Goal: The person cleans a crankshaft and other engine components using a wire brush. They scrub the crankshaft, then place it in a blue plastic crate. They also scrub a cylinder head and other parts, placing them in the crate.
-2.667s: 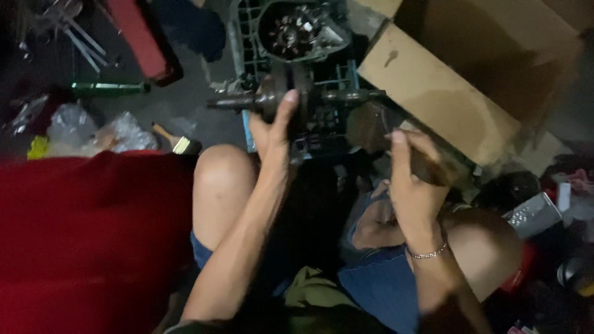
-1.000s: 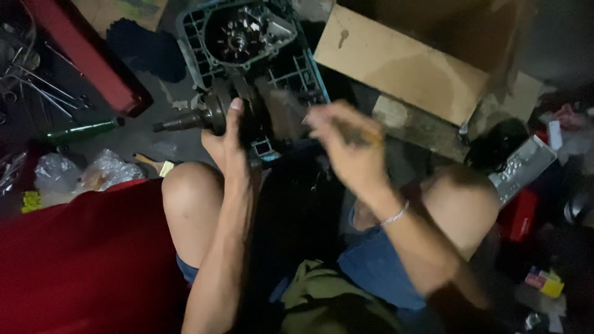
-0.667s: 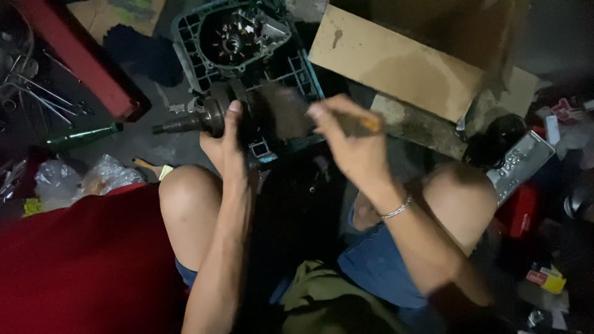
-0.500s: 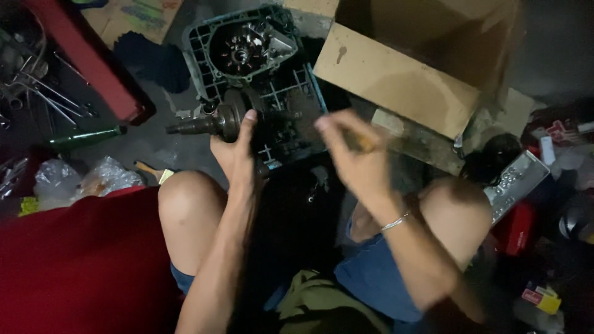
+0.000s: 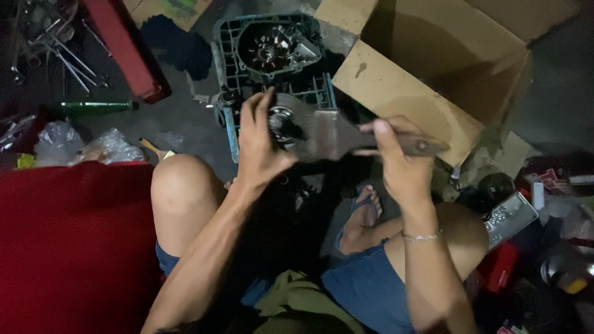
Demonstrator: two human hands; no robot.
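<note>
your left hand wrapped round one greasy crank assembly held above your knees, right hand gripping its one flat rod, one green crate, one cardboard box behind

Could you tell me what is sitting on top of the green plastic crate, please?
A dark round engine part with a toothed centre rests on the green plastic crate. The crate's near end is covered by the left hand and the metal part it holds.

I sit on a dim grey floor. A cardboard box lies at one o'clock, a red cloth at eight.
</note>
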